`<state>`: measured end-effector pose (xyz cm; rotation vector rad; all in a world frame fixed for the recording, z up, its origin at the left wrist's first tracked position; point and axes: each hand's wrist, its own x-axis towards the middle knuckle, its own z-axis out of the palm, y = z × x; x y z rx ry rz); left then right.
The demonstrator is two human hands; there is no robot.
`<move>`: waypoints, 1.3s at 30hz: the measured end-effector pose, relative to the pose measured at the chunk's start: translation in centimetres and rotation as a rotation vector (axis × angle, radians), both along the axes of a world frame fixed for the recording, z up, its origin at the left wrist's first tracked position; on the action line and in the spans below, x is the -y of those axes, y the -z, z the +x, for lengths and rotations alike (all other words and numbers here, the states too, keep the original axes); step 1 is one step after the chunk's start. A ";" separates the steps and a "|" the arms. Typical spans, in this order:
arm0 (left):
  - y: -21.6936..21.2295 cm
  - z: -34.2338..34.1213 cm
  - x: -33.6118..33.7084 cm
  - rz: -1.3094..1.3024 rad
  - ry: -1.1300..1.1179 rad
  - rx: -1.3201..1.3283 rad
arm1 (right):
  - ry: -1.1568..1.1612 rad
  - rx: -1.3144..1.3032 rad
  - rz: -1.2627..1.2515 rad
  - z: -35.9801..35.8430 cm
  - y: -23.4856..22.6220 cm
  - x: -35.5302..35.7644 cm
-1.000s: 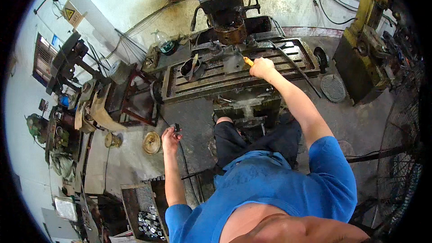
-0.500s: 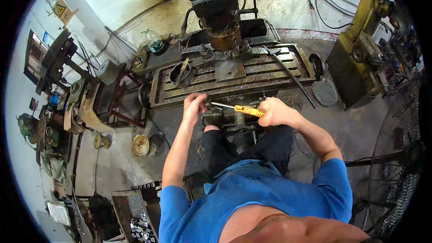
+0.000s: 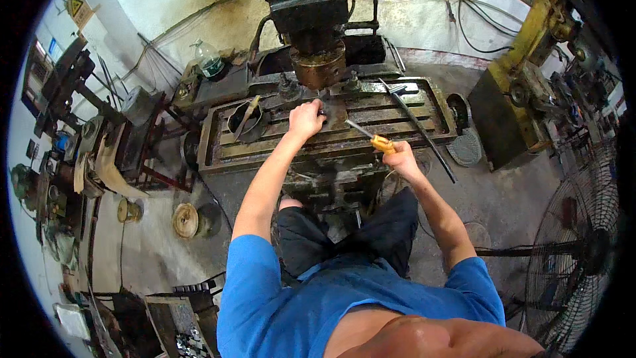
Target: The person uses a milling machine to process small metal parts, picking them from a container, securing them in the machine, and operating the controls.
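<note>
Gripping a screwdriver (image 3: 371, 138) by its yellow handle, the right hand (image 3: 401, 158) points the shaft up and left over the slotted machine table (image 3: 424, 103). The left hand (image 3: 306, 119) rests curled on a metal block (image 3: 333, 114) beneath the spindle (image 3: 319, 66); whether it grips is unclear. A long bar (image 3: 417, 126) lies just right.

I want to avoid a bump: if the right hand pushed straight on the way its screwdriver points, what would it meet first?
The right hand holds a yellow-handled screwdriver whose shaft points up-left across the rusty slotted machine table. Going straight on, the tip would probably first meet the dark metal block beside the left hand, though depth is unclear.
</note>
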<state>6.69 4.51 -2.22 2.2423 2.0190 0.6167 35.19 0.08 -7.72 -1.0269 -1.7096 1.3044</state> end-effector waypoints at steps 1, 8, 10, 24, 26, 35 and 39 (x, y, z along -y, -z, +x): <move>0.1 0.0 -0.2 0.012 0.014 -0.008 | 0.097 0.043 0.051 -0.3 1.6 0.0; 1.8 -0.2 -2.3 0.102 0.004 -0.001 | 0.304 0.562 0.143 -0.5 0.2 2.3; 2.3 -0.2 -3.1 0.128 0.009 0.003 | 0.260 0.518 0.171 0.8 0.0 2.7; 2.3 -0.5 -2.6 0.165 0.013 -0.083 | 0.262 0.351 0.268 3.8 -11.9 3.4; 2.5 -0.3 -2.4 0.220 0.012 -0.029 | 0.230 0.374 0.250 3.9 -12.2 3.8; 2.3 -1.0 -3.5 0.175 -0.230 0.039 | 0.290 0.298 0.557 6.9 -20.1 -0.3; 1.6 -1.3 -3.8 0.074 -0.216 0.095 | 0.300 -0.209 1.156 8.9 -32.1 -5.9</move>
